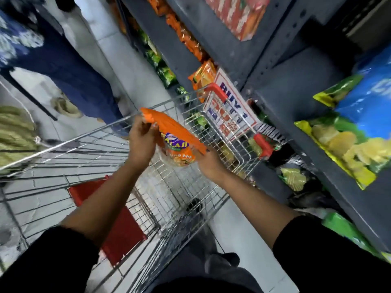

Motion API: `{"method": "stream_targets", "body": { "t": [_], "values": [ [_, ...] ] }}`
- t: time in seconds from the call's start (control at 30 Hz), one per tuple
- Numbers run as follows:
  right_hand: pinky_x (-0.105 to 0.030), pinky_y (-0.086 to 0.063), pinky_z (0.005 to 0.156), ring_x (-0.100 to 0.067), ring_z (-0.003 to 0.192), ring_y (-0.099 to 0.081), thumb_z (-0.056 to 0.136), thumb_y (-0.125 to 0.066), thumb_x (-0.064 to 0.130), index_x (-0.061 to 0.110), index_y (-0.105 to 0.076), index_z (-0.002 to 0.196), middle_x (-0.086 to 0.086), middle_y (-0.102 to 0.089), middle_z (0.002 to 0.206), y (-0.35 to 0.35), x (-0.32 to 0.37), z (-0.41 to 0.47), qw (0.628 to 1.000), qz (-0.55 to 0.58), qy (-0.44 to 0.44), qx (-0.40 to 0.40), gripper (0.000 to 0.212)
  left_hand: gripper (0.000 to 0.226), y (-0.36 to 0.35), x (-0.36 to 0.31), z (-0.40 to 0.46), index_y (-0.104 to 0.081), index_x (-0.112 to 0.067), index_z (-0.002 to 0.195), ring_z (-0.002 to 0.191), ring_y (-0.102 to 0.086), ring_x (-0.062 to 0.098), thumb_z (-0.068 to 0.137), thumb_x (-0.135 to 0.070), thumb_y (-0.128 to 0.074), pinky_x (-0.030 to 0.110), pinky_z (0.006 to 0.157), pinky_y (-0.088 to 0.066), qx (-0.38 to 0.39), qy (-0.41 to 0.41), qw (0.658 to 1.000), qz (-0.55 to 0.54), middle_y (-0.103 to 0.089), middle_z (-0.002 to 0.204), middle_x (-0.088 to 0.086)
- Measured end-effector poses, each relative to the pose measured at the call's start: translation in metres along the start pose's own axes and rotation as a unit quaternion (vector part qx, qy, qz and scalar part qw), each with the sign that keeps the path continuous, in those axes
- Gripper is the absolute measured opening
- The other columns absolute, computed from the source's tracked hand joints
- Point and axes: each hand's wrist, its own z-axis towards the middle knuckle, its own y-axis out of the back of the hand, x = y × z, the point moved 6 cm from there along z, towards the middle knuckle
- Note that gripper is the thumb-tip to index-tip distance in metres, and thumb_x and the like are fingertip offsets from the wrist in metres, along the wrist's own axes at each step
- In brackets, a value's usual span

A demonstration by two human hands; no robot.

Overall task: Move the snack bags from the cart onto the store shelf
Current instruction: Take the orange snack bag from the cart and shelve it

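Note:
An orange snack bag (173,134) with a purple logo is held above the wire cart (88,149). My left hand (141,142) grips its upper left end. My right hand (208,163) holds its lower right corner from underneath. The bag hangs tilted over the cart's basket, near the cart's far end. The grey store shelf (281,85) runs along the right, with orange bags (186,41) and green bags (163,68) on its lower levels. The basket below my hands looks bare wire, apart from a red flap (118,225).
Large blue and yellow chip bags (355,132) sit on the near shelf at right. A "BUY 1" sign (230,106) hangs off the shelf edge behind the cart's red corner (262,142). A person in blue clothing (69,68) stands beyond the cart. Pale green goods (14,132) lie at left.

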Motion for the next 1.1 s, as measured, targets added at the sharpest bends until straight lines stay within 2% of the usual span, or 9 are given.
{"method": "stream_targets", "body": {
  "t": [0.2,0.33,0.47,0.6,0.67,0.73,0.87,0.97,1.1],
  "values": [
    [-0.023,-0.027,0.042,-0.001,0.030,-0.033,0.097,-0.049,0.029,0.024,-0.051,0.061,0.011,-0.046,0.036,0.019,0.091,-0.055,0.986,-0.064,0.137,-0.073,0.037,0.023,0.006,-0.122,-0.026,-0.053,-0.026,0.081,0.073,-0.058,0.004,0.092,-0.006,-0.058,0.031,0.078,-0.047,-0.042,-0.125,0.991,-0.036,-0.061,0.080,-0.006],
    [-0.042,-0.049,0.060,-0.022,0.056,-0.054,0.091,-0.049,0.041,-0.002,-0.064,0.079,-0.014,-0.060,0.061,0.043,0.166,-0.101,0.957,-0.063,0.238,-0.156,0.048,0.006,-0.011,-0.216,-0.038,-0.060,-0.016,0.092,0.080,-0.052,0.028,0.092,-0.020,-0.064,0.047,0.074,-0.042,-0.011,-0.214,0.973,-0.083,-0.060,0.088,0.015],
    [-0.052,-0.052,0.068,-0.019,0.064,-0.047,0.087,-0.047,0.045,-0.006,-0.062,0.078,-0.024,-0.062,0.066,0.091,0.241,-0.172,0.910,-0.065,0.331,-0.242,0.054,0.011,-0.048,-0.317,-0.055,-0.061,-0.012,0.101,0.085,-0.065,0.008,0.091,-0.014,-0.062,0.031,0.086,-0.052,0.006,-0.298,0.947,-0.118,-0.074,0.091,-0.009],
    [-0.055,-0.050,0.063,-0.015,0.066,-0.042,0.090,-0.050,0.038,0.004,-0.055,0.058,-0.014,-0.053,0.060,0.147,0.303,-0.252,0.868,-0.014,0.410,-0.278,0.047,0.059,-0.091,-0.404,-0.073,-0.055,0.008,0.117,0.098,-0.062,0.031,0.083,-0.037,-0.074,0.061,0.093,-0.049,0.033,-0.356,0.914,-0.195,-0.067,0.114,0.029],
    [-0.055,-0.054,0.069,-0.015,0.068,-0.052,0.091,-0.050,0.038,0.005,-0.057,0.063,-0.020,-0.066,0.068,0.177,0.327,-0.295,0.843,0.005,0.450,-0.296,0.044,0.037,-0.123,-0.453,-0.116,-0.058,0.000,0.106,0.093,-0.060,0.028,0.085,-0.028,-0.072,0.055,0.088,-0.049,0.059,-0.388,0.893,-0.222,-0.068,0.104,0.027],
    [-0.050,-0.056,0.075,-0.014,0.075,-0.064,0.092,-0.051,0.036,0.009,-0.064,0.077,-0.014,-0.073,0.079,0.208,0.345,-0.342,0.803,0.013,0.496,-0.331,0.033,0.014,-0.154,-0.495,-0.162,-0.056,-0.019,0.092,0.083,-0.059,0.019,0.086,-0.017,-0.068,0.040,0.081,-0.048,0.079,-0.420,0.873,-0.234,-0.071,0.087,0.001],
    [-0.064,-0.053,0.075,-0.027,0.077,-0.067,0.088,-0.053,0.043,0.005,-0.061,0.082,-0.029,-0.072,0.087,0.268,0.363,-0.426,0.743,0.027,0.543,-0.390,0.039,0.021,-0.215,-0.557,-0.231,-0.049,-0.024,0.086,0.071,-0.061,-0.003,0.090,-0.005,-0.059,0.019,0.073,-0.049,0.140,-0.446,0.839,-0.279,-0.071,0.069,-0.020],
    [-0.044,-0.052,0.067,-0.022,0.072,-0.057,0.091,-0.055,0.036,0.005,-0.062,0.072,-0.026,-0.071,0.084,0.308,0.361,-0.490,0.708,0.073,0.556,-0.429,0.037,0.025,-0.263,-0.583,-0.278,-0.047,-0.022,0.083,0.063,-0.059,-0.007,0.092,0.000,-0.056,0.014,0.069,-0.049,0.182,-0.431,0.824,-0.319,-0.068,0.064,-0.018],
    [-0.033,-0.057,0.065,-0.020,0.068,-0.067,0.095,-0.053,0.033,0.012,-0.065,0.075,-0.008,-0.072,0.074,0.355,0.334,-0.567,0.661,0.104,0.558,-0.491,0.032,0.022,-0.330,-0.590,-0.337,-0.049,-0.023,0.081,0.069,-0.058,0.002,0.091,-0.006,-0.059,0.027,0.074,-0.049,0.234,-0.390,0.816,-0.356,-0.062,0.076,-0.006]
  ]
}}
